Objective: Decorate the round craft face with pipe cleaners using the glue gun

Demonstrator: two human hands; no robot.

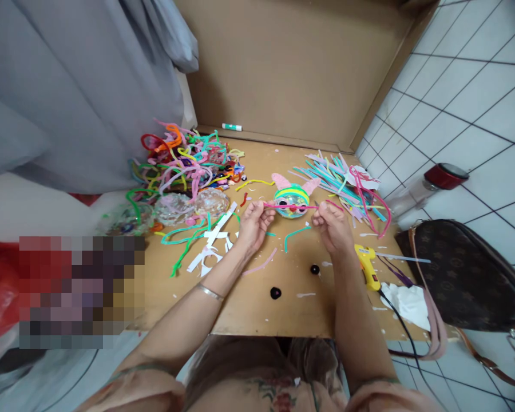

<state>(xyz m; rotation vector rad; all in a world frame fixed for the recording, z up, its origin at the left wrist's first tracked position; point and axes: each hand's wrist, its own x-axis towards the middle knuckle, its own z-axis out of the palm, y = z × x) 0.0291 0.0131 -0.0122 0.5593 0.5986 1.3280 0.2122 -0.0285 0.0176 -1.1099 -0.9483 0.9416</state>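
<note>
A bright pink pipe cleaner (289,206) is stretched level between my two hands. My left hand (256,224) pinches one end of it, and my right hand (329,222) grips it on the other side, with a short tail sticking out beyond the fingers. Something small and dark shows at my right fingertips, too small to name. Just behind the pipe cleaner sits a clear round craft animal (292,196) with pink ears, a green and yellow band and dark eyes. The pipe cleaner passes across its front; whether they touch I cannot tell.
A tangled heap of colourful pipe cleaners (189,160) lies at the back left, white paper scraps (212,243) below it. Straight pipe cleaners (326,171) lie at the back right. A yellow glue gun (368,268), a brown handbag (476,272) and a red-lidded bottle (429,186) stand right.
</note>
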